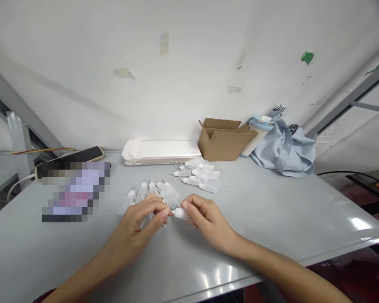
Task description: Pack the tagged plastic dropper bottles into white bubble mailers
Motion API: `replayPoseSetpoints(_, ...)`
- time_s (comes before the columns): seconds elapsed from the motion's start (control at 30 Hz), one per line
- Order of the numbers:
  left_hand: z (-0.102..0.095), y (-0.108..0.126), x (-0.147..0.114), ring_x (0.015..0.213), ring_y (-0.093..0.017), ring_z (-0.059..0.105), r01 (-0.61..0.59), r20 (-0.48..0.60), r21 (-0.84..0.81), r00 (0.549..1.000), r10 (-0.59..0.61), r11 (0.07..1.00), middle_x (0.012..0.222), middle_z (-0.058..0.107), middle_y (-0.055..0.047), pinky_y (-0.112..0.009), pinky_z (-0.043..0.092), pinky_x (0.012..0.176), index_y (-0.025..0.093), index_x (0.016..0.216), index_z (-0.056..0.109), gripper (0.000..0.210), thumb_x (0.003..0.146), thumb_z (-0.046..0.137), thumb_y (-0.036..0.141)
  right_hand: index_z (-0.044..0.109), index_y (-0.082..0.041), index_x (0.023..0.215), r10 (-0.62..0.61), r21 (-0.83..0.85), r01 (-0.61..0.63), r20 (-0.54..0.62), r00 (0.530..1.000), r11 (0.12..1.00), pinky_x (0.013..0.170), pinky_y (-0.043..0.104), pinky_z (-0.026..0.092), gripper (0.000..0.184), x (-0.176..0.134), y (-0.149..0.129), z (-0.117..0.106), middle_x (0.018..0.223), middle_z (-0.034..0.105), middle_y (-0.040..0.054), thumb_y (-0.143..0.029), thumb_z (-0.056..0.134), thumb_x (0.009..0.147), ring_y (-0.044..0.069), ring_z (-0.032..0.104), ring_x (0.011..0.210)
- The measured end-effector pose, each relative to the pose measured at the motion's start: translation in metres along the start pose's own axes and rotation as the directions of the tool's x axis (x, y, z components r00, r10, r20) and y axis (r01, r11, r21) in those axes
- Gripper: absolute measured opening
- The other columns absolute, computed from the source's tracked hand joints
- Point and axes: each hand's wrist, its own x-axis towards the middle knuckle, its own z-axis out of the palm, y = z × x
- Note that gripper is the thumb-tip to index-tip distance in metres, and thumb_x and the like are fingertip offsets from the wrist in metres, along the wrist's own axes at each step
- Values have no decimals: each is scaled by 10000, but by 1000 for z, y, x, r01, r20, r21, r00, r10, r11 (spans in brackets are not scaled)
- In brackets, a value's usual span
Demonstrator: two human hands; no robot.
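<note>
My right hand (pixel 205 216) is closed around the body of a small translucent squeeze bottle (pixel 178 213), its white nozzle pointing left. At the nozzle tip, the thumb and forefinger of my left hand (pixel 147 219) are pinched together; whether they hold a separate small part is too fine to see. Behind my left hand lies a loose pile of similar squeeze bottles (pixel 142 191), several with thin loops at their tips. A second group of such bottles (pixel 205 176) lies farther back, with thin strands sticking out to the left.
Against the wall stand a stack of flat white boxes (pixel 164 150), an open cardboard box (pixel 221 145), a blue-lidded cup (pixel 257 132) and a pale blue cloth bag (pixel 284 151). A phone (pixel 82 158) with a white cable and a blurred-out device (pixel 78 191) lie on the left of the grey table (pixel 271 223).
</note>
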Motion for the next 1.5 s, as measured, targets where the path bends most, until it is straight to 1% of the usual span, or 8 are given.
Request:
replayPoseSetpoints(0.4,7,-1,-2,701,-146,500,51,12,10,999,-52,999,703,530,7,-244,408,650,208,687,536,304,927,394,330,507,-174,739,-58,-98,57,-5,998,994,494,216,290,304,1,8,1,571,409,-53,-368,401,947,82,369,519)
replayPoseSetpoints(0.53,3,-3,0,765,-150,523,-31,8,25,999,31,999,785,586,7,-248,418,704,228,807,605,151,886,495,295,504,-177,724,-67,-51,64,-66,996,997,498,218,292,293,3,3,-2,573,421,-50,-371,428,929,86,374,527)
replayPoseSetpoints(0.63,-1,-4,2,790,-152,528,-17,-21,38,1000,18,999,824,605,11,-251,420,719,247,901,622,113,876,527,302,482,-181,696,-67,-34,64,-86,994,997,506,225,294,303,4,1,-3,572,421,-48,-376,430,922,90,376,534)
replayPoseSetpoints(1.03,-3,-4,3,732,-154,538,9,-21,72,1000,-8,997,745,606,7,-260,413,684,221,773,609,228,901,459,337,479,-180,757,-95,-171,94,2,995,981,512,228,307,293,2,8,3,576,412,-53,-357,365,961,88,382,524)
replayPoseSetpoints(1.1,-9,-3,5,741,-157,544,12,-47,73,999,-9,997,754,612,7,-260,416,698,227,775,620,227,891,472,353,503,-177,828,-113,-182,117,31,993,976,516,227,320,265,3,8,3,598,430,-50,-368,374,960,92,397,534)
replayPoseSetpoints(1.2,-23,-3,8,714,-159,545,103,-198,75,976,-86,992,744,614,10,-259,420,695,225,747,617,243,857,507,411,523,-175,921,-148,-265,148,20,989,953,550,236,362,248,8,11,-3,676,496,-24,-383,393,956,109,456,591)
replayPoseSetpoints(1.33,-43,-10,14,734,-168,550,289,-356,-27,892,-279,957,750,618,6,-245,433,666,215,722,617,285,810,547,477,537,-171,945,-271,-527,196,-68,960,827,644,288,442,189,21,24,-19,845,581,49,-317,417,949,158,535,729)
replayPoseSetpoints(1.5,-47,-25,20,666,-160,512,412,-242,-47,879,-411,910,700,591,7,-232,378,549,201,663,602,362,792,548,534,551,-151,1076,-424,-835,252,25,905,489,844,406,465,198,34,38,-34,1124,560,152,-151,427,922,266,489,1050)
